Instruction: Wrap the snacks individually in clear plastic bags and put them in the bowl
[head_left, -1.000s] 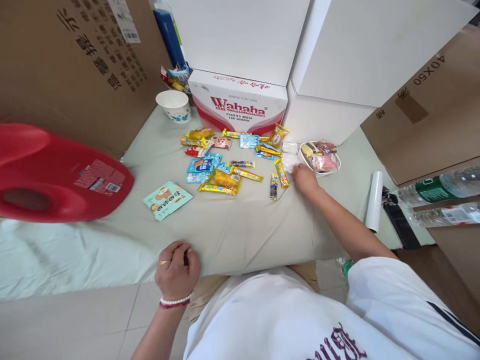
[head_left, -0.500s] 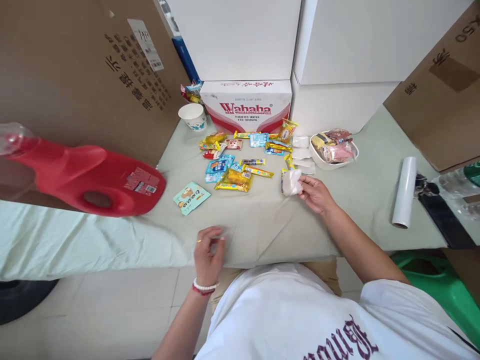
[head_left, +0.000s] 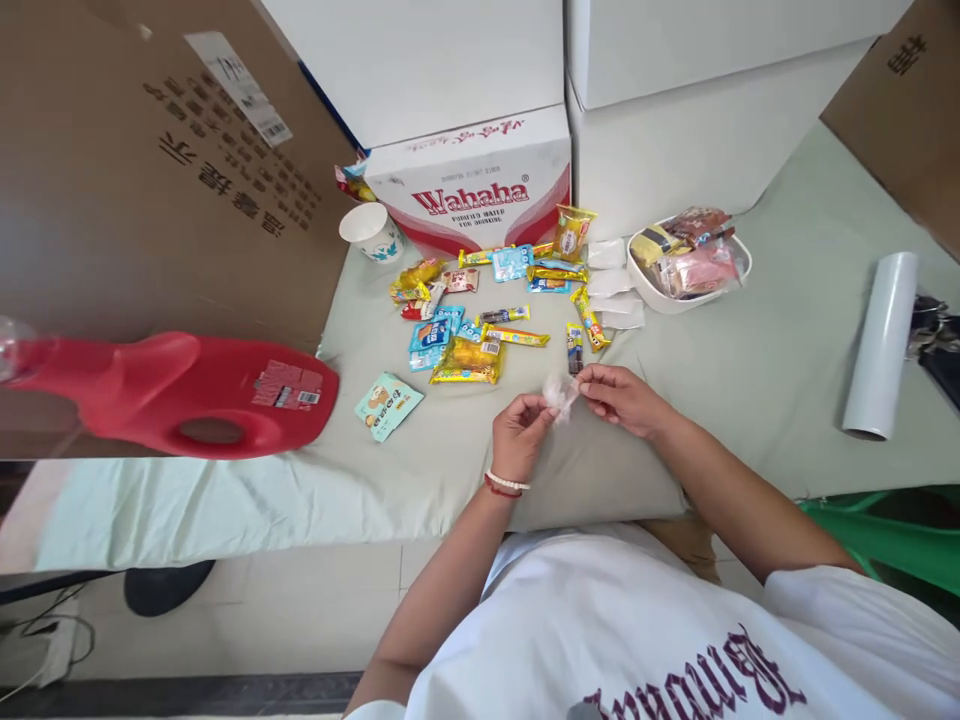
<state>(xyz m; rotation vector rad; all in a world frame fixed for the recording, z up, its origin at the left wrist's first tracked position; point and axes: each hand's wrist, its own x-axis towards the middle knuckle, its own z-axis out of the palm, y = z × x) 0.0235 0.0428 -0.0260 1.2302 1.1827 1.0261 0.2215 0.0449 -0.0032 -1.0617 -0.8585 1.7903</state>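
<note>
Between my hands is a small crumpled plastic bag (head_left: 559, 394), whitish and see-through. My left hand (head_left: 521, 428), with beads at the wrist, pinches its left side. The fingertips of my right hand (head_left: 619, 398) grip its upper right edge. Just beyond the bag lie a small blue-and-yellow packet (head_left: 574, 348) and a yellow stick packet (head_left: 589, 318). Several white folded packets (head_left: 611, 282) are stacked in a row behind my right hand. To the left, a yellow snack pack (head_left: 469, 360) lies among several blue sachets (head_left: 435, 335).
A white tub (head_left: 652, 290) of wrapped snacks stands at right, with a white roll (head_left: 879, 345) beyond. At left are a red jug (head_left: 225, 395), a paper cup (head_left: 373, 235) and a mint-green packet (head_left: 388, 407). A Wahaha carton (head_left: 469, 190) stands behind.
My right hand has brought the plastic bag a little towards me. My left hand has moved right and up from the table's front edge and now grips the bag too.
</note>
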